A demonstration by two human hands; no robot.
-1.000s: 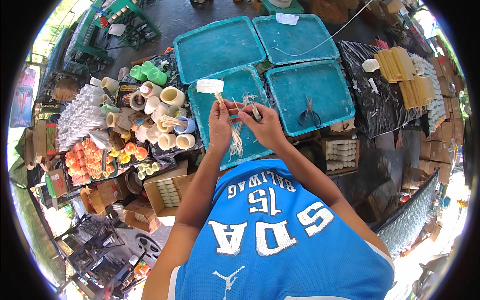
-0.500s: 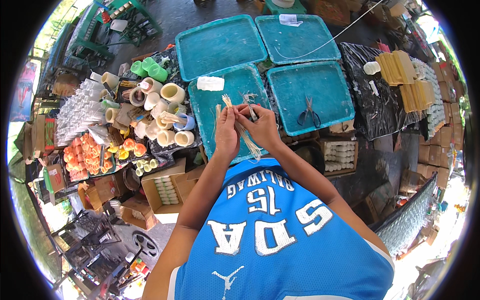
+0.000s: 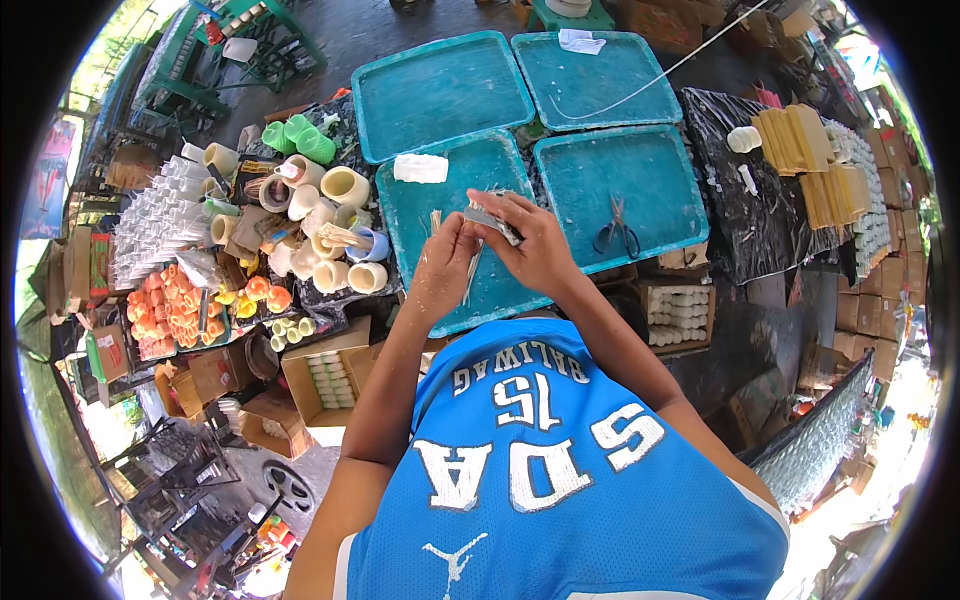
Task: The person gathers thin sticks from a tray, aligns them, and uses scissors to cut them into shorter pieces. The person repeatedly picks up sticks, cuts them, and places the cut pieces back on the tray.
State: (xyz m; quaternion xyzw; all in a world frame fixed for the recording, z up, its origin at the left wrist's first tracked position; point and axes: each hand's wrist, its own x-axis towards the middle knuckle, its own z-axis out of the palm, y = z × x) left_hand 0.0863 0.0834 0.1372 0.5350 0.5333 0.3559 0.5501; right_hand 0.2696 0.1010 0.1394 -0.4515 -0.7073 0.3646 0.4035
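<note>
Over the near left teal tray (image 3: pixel 400 215), my two hands meet. My left hand (image 3: pixel 445 268) is closed on a bundle of pale strands (image 3: pixel 470 278), whose loose ends hang down below the fingers. In my right hand (image 3: pixel 535 250) is a flat grey metal tool (image 3: pixel 492 226), its exact kind hidden by the fingers; it lies across the top of the bundle beside my left thumb. More pale strands (image 3: pixel 436 220) lie on the tray to the left of my hands. A white crumpled piece (image 3: pixel 421 168) rests near the tray's far edge.
Scissors (image 3: pixel 616 230) lie in the near right tray (image 3: pixel 660 165). To the left are cream-coloured cups (image 3: pixel 345 186), orange pieces (image 3: pixel 170 305) and white pieces (image 3: pixel 160 235). Yellow sheets (image 3: pixel 792 140) sit on black plastic at right. An open carton (image 3: pixel 325 380) stands at the lower left.
The bundle was held upright with its top showing above my left hand. Now my right hand has come over the top with the metal tool, covering it.
</note>
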